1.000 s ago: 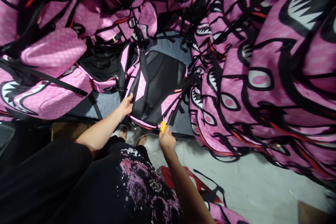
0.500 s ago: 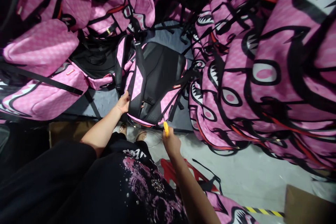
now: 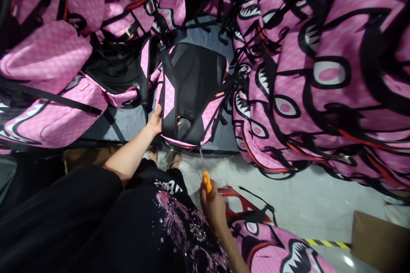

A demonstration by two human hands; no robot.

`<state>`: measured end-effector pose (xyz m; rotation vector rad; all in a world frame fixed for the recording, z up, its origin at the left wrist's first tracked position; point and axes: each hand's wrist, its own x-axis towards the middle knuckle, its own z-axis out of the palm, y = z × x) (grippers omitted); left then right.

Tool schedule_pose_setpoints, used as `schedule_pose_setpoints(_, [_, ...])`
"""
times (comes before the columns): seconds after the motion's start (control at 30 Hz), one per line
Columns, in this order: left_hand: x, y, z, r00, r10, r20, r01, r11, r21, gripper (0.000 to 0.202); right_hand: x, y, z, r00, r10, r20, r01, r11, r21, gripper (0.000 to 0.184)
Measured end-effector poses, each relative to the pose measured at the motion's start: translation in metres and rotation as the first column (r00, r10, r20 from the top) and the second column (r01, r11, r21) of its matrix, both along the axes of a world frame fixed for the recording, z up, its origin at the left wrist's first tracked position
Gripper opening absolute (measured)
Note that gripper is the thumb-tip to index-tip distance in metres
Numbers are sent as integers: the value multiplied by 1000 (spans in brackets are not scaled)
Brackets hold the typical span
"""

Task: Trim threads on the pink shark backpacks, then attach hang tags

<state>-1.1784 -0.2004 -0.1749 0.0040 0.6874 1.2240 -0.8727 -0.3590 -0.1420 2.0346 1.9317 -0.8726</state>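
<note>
A pink-and-black backpack (image 3: 198, 76) lies with its black padded back and shoulder straps facing up, its top end toward me. My left hand (image 3: 156, 120) grips its left side near that end, the fingers partly hidden under the strap. Below the near right corner, apart from the bag, my right hand (image 3: 213, 202) is closed on a small orange-yellow handled tool (image 3: 207, 182). A thin pale line runs between the tool and the bag's corner; whether it is a blade or a thread I cannot make out.
Pink shark-face backpacks (image 3: 288, 106) are piled along the right. More pink bags (image 3: 51, 115) lie at the left and back of the grey-covered table (image 3: 128, 121). A red frame-like object (image 3: 233, 200), another shark-face bag (image 3: 256, 239) and a cardboard box (image 3: 379, 239) are on the floor.
My right hand has drawn the orange-yellow tool down and away from the bag's corner. My left hand stays on the bag, which sits slightly higher and more to the right in view.
</note>
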Motion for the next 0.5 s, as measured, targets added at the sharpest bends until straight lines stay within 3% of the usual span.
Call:
schedule_pose_setpoints(0.07, [0, 2, -1, 1000, -6, 17, 6, 1000, 18, 78, -9, -14, 4, 1000, 13, -18, -14, 998, -66, 34])
schedule_pose_setpoints(0.17, [2, 5, 3, 997, -36, -67, 39, 999, 34, 75, -27, -8, 6, 999, 8, -34, -11, 994, -107, 30])
schedule_pose_setpoints(0.23, [8, 0, 10, 950, -22, -312, 33, 999, 31, 72, -35, 4, 8, 999, 8, -50, -14, 992, -122, 28])
schedule_pose_setpoints(0.27, [12, -7, 14, 867, -3, -498, 16, 1000, 22, 71, -38, 10, 9, 999, 10, -53, -17, 990, -136, 27])
schedule_pose_setpoints(0.3, [17, -16, 19, 746, 22, -666, -17, 1000, 14, 68, -41, 14, 10, 998, 10, -56, -18, 989, -148, 27])
schedule_pose_setpoints(0.37, [27, -39, 28, 399, 40, -916, -11, 999, 39, 71, -47, 19, 10, 994, -15, -107, -1, 989, -149, 27])
schedule_pose_setpoints(0.43, [37, -58, 32, -29, 76, -997, 251, 966, 67, 82, -53, 17, 8, 968, -102, -231, 71, 988, -141, 30])
schedule_pose_setpoints(0.5, [45, -64, 29, -441, 240, -865, 599, 797, -84, 89, -58, 12, 5, 912, -199, -358, 156, 977, -148, 36])
